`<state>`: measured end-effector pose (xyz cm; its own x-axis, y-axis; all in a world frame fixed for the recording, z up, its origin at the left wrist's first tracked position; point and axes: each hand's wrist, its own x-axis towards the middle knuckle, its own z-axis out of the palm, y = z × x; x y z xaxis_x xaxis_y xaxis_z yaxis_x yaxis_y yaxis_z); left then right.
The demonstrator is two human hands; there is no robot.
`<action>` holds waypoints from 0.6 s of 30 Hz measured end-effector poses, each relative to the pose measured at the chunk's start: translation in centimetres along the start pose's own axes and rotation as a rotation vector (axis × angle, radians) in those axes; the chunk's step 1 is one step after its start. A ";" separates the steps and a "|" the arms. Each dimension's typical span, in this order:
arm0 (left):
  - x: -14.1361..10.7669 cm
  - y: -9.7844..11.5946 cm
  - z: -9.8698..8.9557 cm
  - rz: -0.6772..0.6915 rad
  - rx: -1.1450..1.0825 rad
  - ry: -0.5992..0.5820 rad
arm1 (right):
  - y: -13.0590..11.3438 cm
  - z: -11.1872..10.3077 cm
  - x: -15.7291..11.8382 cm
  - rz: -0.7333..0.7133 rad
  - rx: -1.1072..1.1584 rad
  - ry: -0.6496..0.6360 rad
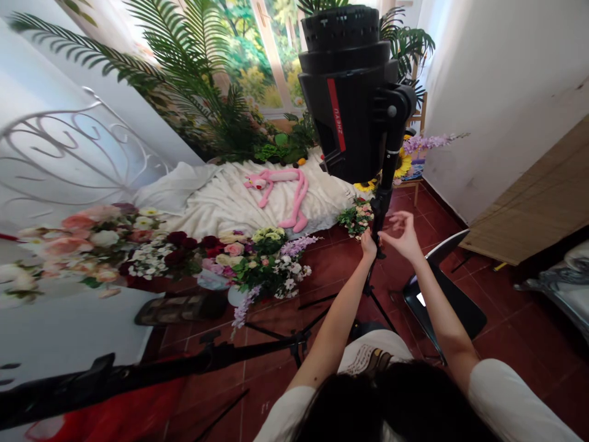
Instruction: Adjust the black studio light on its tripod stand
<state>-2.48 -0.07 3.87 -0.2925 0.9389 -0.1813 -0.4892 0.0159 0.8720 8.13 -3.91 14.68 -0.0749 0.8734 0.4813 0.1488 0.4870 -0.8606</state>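
Observation:
A black studio light [350,116] with a red stripe tops an upright black light stand [381,212] in front of me. My left hand [369,245] is wrapped round the stand's pole below the lamp. Just right of the pole is my right hand [405,236], its fingers curved and apart, thumb near a small knob or collar on the pole. Nothing shows in the right hand's grasp, and whether its thumb touches the stand is hard to make out. The stand's legs spread over the red tiled floor below.
A second black stand [184,362] lies across the lower left. Artificial flowers [239,258] edge a white-draped bed [207,202] with a pink plush toy [276,178]. At right are a black chair [455,313] and a wooden panel [534,196]. Palm leaves [184,67] rise behind.

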 end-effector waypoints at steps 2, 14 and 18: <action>-0.2 0.1 0.1 0.018 0.019 0.011 | -2.0 1.3 2.4 -0.080 0.002 0.008; -0.3 1.4 -0.3 0.054 0.058 0.062 | -2.3 6.9 5.4 -0.111 -0.119 0.205; -0.2 1.9 -0.8 0.056 0.022 0.018 | -1.8 7.5 4.8 -0.081 -0.153 0.262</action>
<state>-3.99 -0.50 5.16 -0.3338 0.9323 -0.1394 -0.4537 -0.0293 0.8907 0.13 -0.51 17.28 0.1612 0.7906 0.5907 0.3012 0.5306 -0.7923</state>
